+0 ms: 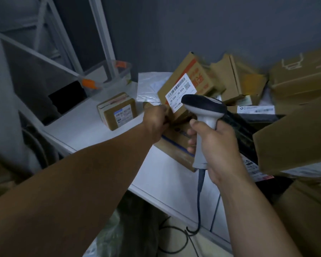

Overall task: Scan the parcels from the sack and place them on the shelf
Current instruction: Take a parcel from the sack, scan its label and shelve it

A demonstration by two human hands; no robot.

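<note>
The left hand (155, 121) pinches the lower corner of one tilted parcel (182, 78), held above the middle of the worktop (78, 131); its fingertips are hidden behind the cardboard. The right hand (218, 145) is wrapped tight round the handle of the single scanner (205, 108), whose dark head covers the lower end of the parcel's white label (178, 89). The scanner's cable (199, 197) drops past the front edge and out of clear sight.

The pile of cartons (237, 76) in the far right corner is blurred; at least four brown boxes show, but an exact count cannot be made. A large carton (295, 140) is cut off by the right side of the view. One flat carton (176, 145) lies under both hands.

One small taped box (119, 110) stands alone left of centre, one clear tub (107, 78) sits at the far left corner, and one grey mailer (149, 86) lies beside it. Bare surface runs along the left and front edges.
</note>
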